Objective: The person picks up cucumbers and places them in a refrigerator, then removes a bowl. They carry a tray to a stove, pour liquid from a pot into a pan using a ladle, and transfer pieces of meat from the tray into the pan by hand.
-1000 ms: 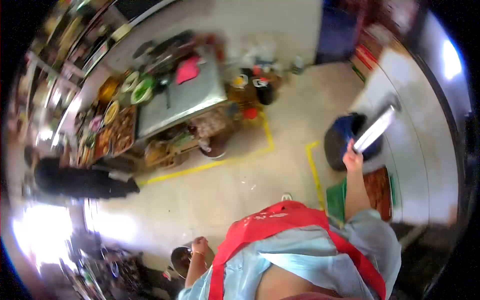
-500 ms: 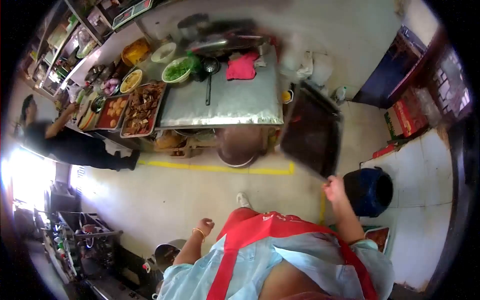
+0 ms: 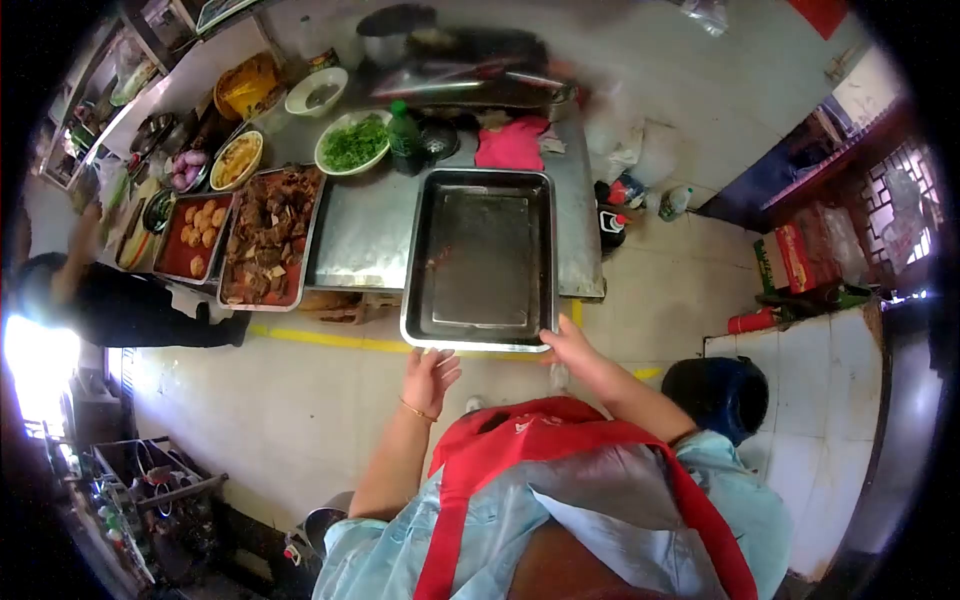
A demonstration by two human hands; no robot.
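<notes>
A deep rectangular metal tray (image 3: 480,330), dark inside with a few reddish specks, is level over the near edge of the steel table (image 3: 350,262). My right hand (image 3: 570,345) grips its near right corner, the thumb over the rim. Just below the near left corner is my left hand (image 3: 430,382), palm up with fingers apart, fingertips right by the rim. Beyond the tray lie a pink cloth (image 3: 510,143) and a round dark ladle bowl (image 3: 439,139), its handle hidden.
Left on the table are a tray of meat chunks (image 3: 265,235), a tray of round browned pieces (image 3: 197,235), a bowl of chopped greens (image 3: 353,143) and a green bottle (image 3: 404,140). A person (image 3: 110,300) stands at far left. A blue barrel (image 3: 715,398) stands to my right.
The tray has swung from my right side, where it hung tilted, to in front of me over the table edge. My left hand has come up to its near left corner.
</notes>
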